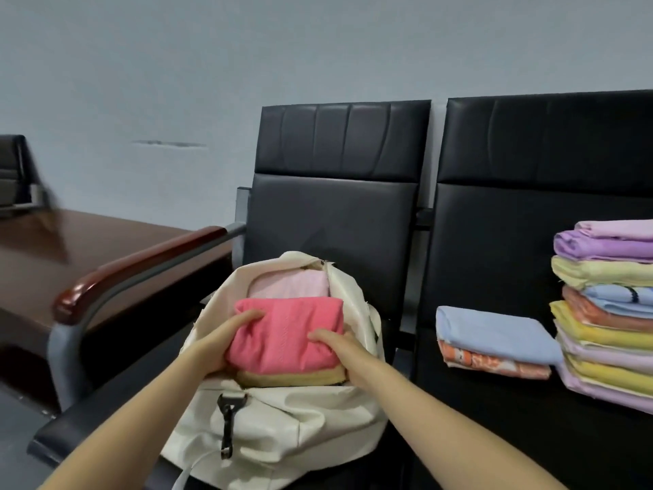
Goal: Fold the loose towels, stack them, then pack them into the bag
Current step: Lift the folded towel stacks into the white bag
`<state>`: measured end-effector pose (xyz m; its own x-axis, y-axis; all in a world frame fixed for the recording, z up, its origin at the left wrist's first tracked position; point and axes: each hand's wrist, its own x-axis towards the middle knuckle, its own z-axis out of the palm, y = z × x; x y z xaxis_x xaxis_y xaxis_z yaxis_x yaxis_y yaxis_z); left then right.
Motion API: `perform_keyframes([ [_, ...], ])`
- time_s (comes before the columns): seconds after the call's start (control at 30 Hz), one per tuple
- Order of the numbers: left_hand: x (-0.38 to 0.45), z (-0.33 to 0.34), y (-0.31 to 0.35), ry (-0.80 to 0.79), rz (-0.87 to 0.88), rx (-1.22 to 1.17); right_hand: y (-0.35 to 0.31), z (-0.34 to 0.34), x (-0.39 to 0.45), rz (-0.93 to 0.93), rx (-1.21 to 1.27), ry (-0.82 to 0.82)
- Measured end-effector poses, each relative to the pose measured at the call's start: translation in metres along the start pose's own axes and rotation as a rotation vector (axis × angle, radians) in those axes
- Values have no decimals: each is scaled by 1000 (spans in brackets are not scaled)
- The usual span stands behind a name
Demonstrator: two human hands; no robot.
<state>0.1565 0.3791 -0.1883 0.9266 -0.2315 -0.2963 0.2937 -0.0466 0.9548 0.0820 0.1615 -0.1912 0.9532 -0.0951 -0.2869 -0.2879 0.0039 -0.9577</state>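
1. While both hands grip it, pink towel (288,334) sits in mouth of cream bag (282,426) on black chair (332,213).
2. Left hand (226,343) and right hand (335,343) curl round towel's sides.
3. Folded towel stack (607,313) lies on next seat.

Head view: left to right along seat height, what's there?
Wooden table → chair armrest → cream bag with the pink towel held by left hand and right hand → short towel pile → tall towel stack.
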Motion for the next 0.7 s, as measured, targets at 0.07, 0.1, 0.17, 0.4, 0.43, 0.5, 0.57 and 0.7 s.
perform_keyframes([
  [0.07,3,-7,-6,49,-11,9,1,7,10,41,19,4],
  [0.1,4,-10,-7,71,-9,26,3,10,18,69,27,-4],
  [0.17,2,-15,-2,111,5,106,6,15,28,129,45,-25],
  [0.4,-7,-17,9,190,-102,356,5,28,11,290,73,-44],
  [0.43,-4,-17,7,223,-82,384,5,30,10,271,89,-42],
  [0.5,2,-18,7,261,-14,403,6,32,7,199,134,-8],
  [0.57,7,-22,13,328,43,497,10,32,9,191,229,-26],
  [0.7,11,-31,22,495,220,890,16,35,11,159,388,-85],
])
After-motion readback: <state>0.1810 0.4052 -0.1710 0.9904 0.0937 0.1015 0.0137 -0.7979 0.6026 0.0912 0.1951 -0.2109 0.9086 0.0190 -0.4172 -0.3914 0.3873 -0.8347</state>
